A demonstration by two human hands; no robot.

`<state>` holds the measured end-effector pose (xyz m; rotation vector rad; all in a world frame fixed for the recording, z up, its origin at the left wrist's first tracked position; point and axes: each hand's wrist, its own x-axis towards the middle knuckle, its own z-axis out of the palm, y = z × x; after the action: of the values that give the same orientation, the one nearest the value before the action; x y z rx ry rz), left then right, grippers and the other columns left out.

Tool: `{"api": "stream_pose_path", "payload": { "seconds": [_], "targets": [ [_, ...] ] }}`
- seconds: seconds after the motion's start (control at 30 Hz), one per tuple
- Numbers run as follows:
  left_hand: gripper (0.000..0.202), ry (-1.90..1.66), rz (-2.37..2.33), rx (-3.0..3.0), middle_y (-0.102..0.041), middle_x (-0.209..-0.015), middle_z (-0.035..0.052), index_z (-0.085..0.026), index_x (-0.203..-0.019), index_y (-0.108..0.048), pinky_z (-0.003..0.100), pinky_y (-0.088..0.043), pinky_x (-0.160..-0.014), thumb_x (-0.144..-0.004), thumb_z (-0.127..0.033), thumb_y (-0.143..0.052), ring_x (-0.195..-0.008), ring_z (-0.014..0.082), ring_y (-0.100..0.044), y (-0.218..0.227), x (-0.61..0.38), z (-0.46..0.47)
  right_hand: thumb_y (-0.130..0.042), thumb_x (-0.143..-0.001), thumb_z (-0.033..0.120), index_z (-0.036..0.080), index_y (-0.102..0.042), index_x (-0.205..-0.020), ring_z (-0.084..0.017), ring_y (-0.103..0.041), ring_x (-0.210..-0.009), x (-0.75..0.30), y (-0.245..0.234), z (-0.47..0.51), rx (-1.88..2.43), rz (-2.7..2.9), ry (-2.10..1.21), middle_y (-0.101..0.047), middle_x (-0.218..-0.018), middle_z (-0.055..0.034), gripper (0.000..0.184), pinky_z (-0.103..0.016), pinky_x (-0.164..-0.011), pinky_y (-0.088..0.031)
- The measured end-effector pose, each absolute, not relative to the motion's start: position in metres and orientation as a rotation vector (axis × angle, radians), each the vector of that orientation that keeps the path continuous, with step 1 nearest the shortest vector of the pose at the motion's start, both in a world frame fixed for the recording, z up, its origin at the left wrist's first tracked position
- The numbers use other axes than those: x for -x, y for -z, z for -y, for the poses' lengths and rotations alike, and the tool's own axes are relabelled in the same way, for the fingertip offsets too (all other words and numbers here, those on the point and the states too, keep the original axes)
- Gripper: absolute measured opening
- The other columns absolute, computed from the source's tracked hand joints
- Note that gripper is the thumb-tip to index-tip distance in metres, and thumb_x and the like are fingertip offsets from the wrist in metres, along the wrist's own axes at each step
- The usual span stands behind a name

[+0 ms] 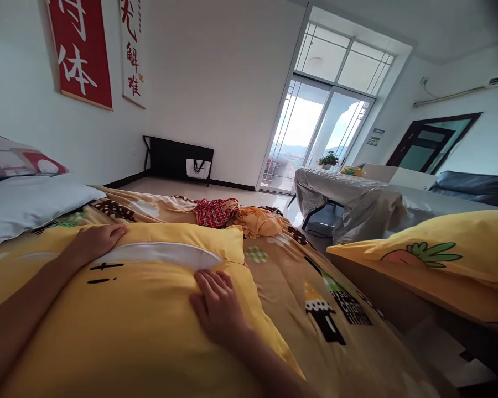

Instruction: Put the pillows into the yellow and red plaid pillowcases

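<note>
A large yellow pillow (149, 309) with a white patch lies on the bed in front of me. My left hand (95, 240) rests flat on its far left top edge, fingers stretched out. My right hand (218, 307) presses flat on the pillow's right side, fingers apart and pointing away from me. Neither hand holds anything.
A tan patterned quilt (336, 326) covers the bed. A red checked cloth (213, 211) and an orange garment (259, 221) lie at its far end. A grey pillow (29, 202) sits left, another yellow pillow (440, 260) right. A covered table (348, 193) stands beyond.
</note>
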<state>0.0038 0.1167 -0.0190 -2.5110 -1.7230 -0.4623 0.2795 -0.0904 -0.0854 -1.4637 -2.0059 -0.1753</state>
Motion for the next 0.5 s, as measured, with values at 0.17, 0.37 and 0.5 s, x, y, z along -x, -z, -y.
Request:
{"api": "stream_pose_path", "payload": {
  "seconds": [0.17,0.37,0.5],
  "targets": [
    [0.051,0.583,1.408,2.77,-0.068,-0.116,0.0105,-0.012,-0.116,-0.064,0.036,-0.043,-0.094,-0.091,-0.042,-0.031,-0.107,0.0259,-0.061,-0.009,-0.052,-0.06,-0.046,-0.094,0.04,0.019,-0.066,-0.096,-0.019,-0.064,-0.09,-0.295,0.049,0.085,1.615,2.18,0.133,-0.073,-0.09,-0.0059,0.028,-0.032,-0.088,-0.035],
    [0.046,0.233,0.617,3.339,-0.056,-0.135,0.0033,-0.024,-0.133,-0.052,0.032,-0.038,-0.104,-0.09,-0.027,-0.034,-0.122,0.0193,-0.053,0.003,-0.115,-0.012,-0.045,-0.094,0.03,0.025,-0.073,-0.096,-0.016,-0.066,-0.084,-0.32,0.016,0.064,1.643,2.329,-0.234,-0.075,-0.093,-0.0012,0.028,-0.023,-0.072,-0.039],
    [0.05,0.148,0.694,3.27,-0.06,-0.13,0.009,-0.021,-0.127,-0.057,0.041,-0.039,-0.102,-0.094,-0.042,-0.026,-0.119,0.0257,-0.055,0.022,-0.124,-0.013,-0.043,-0.092,0.023,0.024,-0.072,-0.1,-0.016,-0.065,-0.088,-0.334,0.01,0.057,1.787,2.235,-0.127,-0.074,-0.097,-0.0018,0.03,-0.023,-0.076,-0.041]
  ]
}}
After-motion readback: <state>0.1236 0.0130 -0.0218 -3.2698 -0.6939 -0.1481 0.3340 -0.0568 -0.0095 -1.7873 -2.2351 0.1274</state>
